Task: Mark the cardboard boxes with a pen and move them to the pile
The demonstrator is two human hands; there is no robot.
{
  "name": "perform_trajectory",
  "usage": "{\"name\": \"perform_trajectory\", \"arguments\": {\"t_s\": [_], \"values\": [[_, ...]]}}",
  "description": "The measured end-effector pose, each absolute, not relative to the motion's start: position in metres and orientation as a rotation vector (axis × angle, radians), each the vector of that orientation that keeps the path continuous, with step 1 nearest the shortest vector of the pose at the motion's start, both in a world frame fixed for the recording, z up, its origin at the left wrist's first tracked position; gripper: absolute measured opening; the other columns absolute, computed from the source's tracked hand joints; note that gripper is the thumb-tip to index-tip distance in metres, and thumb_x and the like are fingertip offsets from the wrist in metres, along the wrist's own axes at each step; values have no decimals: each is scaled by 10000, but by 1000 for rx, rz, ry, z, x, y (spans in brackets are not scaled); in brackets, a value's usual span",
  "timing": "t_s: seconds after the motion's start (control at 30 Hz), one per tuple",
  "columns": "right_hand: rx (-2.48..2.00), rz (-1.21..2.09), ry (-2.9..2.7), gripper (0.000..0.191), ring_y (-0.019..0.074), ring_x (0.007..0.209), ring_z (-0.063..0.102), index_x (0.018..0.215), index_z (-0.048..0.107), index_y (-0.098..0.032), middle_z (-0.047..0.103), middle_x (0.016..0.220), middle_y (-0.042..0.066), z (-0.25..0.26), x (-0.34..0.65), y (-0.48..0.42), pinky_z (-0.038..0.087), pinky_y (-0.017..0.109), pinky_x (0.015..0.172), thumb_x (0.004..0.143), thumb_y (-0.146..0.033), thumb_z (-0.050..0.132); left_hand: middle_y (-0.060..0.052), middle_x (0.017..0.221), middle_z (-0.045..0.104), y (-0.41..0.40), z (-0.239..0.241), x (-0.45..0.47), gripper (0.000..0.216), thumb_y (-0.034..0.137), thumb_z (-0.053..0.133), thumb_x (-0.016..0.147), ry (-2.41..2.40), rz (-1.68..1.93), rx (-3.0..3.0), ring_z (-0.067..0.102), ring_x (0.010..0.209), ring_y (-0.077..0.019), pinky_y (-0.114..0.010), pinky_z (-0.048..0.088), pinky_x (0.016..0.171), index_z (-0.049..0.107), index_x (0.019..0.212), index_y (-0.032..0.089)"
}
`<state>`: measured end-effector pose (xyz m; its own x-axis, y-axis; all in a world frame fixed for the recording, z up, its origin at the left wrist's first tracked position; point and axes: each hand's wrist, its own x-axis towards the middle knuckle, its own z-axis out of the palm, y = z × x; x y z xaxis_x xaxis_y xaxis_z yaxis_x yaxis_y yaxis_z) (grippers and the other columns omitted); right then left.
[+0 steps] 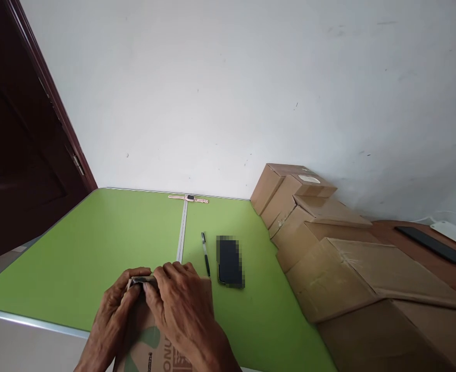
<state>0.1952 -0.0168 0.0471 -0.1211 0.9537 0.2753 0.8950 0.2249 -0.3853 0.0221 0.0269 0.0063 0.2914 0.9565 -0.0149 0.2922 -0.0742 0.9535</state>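
Nearest to me, at the bottom edge of the view, a small brown cardboard box (152,346) lies on the near part of a green table (96,243). Its top face shows a pale green graphic and dark printing; I can read the letters "ONU" and part of a large character, the rest is hidden by the hands.

My left hand (114,315) grips the box's far left corner, fingers curled together around a small dark object (142,280) at the far edge. My right hand (181,305) lies over the box's far right part, its fingers bent down and its thumb and forefinger pinched on the same dark object. Both hands are clamped on it; I cannot tell what it is.

Just right of the hands a black pen (205,253) lies pointing away from me. Beside it, further right, rests a dark phone (230,261), its face blurred. At the table's far edge a pale wristwatch (189,198) lies flat, strap stretched out, against a white wall (231,93).

To the right, several plain cardboard cartons (329,243) are stacked. A dark brown door (18,155) stands at far left.
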Motion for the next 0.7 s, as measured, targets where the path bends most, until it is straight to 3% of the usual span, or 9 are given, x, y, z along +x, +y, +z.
{"name": "perform_trajectory", "arguments": {"t_s": [0.17, 0.23, 0.33, 0.4, 0.47, 0.6, 0.7], "values": [[-1675, 226, -2025, 231, 266, 928, 706, 1027, 718, -174, 767, 967, 76, 49, 190, -19, 543, 481, 943, 1054, -273, 511, -79, 1391, 721, 25, -6, 18, 526, 657, 557, 961, 1148, 844, 1513, 683, 1242, -359, -483, 513, 1134, 694, 1281, 263], [-1652, 284, -1937, 259, 251, 907, 702, 1051, 716, -181, 762, 978, 74, 50, 203, -26, 552, 467, 917, 1063, -249, 467, -76, 1491, 651, 20, -5, 23, 605, 697, 584, 930, 1117, 815, 1539, 622, 1337, -385, -502, 507, 1146, 627, 1382, 298], [-1549, 456, -1681, 322, 216, 926, 705, 1134, 685, -195, 747, 1063, 82, 49, 243, -27, 571, 373, 845, 1102, -361, 411, -65, 1626, 510, 10, 2, 30, 709, 715, 625, 898, 1089, 744, 1609, 466, 1487, -415, -550, 455, 1195, 518, 1496, 349], [-1655, 481, -1516, 389, 201, 954, 701, 1170, 645, -180, 729, 1109, 98, 42, 277, -14, 565, 320, 813, 1113, -453, 374, -59, 1660, 459, 4, 8, 33, 707, 719, 606, 910, 1079, 719, 1634, 393, 1534, -418, -582, 378, 1248, 501, 1510, 359], [-2000, 498, -1467, 392, 183, 877, 685, 1091, 639, -159, 727, 1037, 89, 28, 305, 10, 538, 296, 774, 1123, -426, 354, -50, 1671, 440, 0, 11, 33, 722, 733, 603, 902, 1059, 713, 1632, 354, 1558, -418, -594, 315, 1282, 494, 1516, 368], [-2307, 646, -1498, 205, 198, 830, 681, 857, 673, -147, 725, 896, 73, -15, 321, 55, 525, 320, 760, 998, -295, 662, -33, 1702, 392, -1, 8, 32, 766, 737, 615, 888, 1012, 740, 1581, 292, 1595, -416, -574, 337, 1280, 457, 1548, 384], [-2418, 695, -1455, 196, 211, 953, 703, 1042, 703, -152, 727, 1074, 65, -43, 313, 72, 587, 395, 856, 986, -338, 725, -39, 1712, 381, 0, 4, 30, 788, 721, 627, 891, 985, 731, 1560, 309, 1591, -419, -552, 399, 1253, 428, 1571, 375]]}}
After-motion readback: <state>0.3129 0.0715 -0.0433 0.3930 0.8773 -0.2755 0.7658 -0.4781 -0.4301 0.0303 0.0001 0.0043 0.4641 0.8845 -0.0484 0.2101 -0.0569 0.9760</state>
